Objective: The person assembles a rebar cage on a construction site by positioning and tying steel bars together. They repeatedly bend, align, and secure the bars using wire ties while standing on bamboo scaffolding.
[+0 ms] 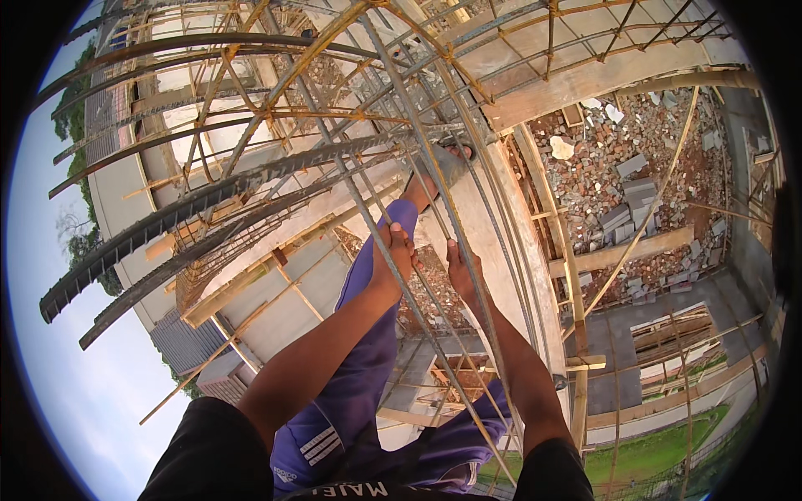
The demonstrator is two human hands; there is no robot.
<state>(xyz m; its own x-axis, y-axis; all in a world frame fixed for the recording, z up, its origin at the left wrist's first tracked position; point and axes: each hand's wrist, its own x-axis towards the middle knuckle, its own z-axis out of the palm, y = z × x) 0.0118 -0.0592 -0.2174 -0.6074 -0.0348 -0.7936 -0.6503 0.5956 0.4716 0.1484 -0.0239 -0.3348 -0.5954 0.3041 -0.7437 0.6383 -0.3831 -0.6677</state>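
Long steel reinforcing bars run down past both my hands in the middle of the view. My left hand (396, 257) is closed, its fingers curled around a thin steel bar (435, 302), with the thumb pointing up. A thicker bar (362, 203) passes right beside that wrist. To its right, my right hand (463, 269) is wrapped against another steel bar (452, 210), thumb up along it; part of its grip is hidden. Between the two hands there is a small gap. My legs in purple trousers (364, 326) straddle the bars.
Thick ribbed bars (167, 209) jut out to the left with free ends. Rusty bars and stirrups (368, 12) cross overhead. One foot stands on a concrete ledge (480, 209). Timber formwork (543, 188) edges a deep drop with rubble (639, 179) on the right.
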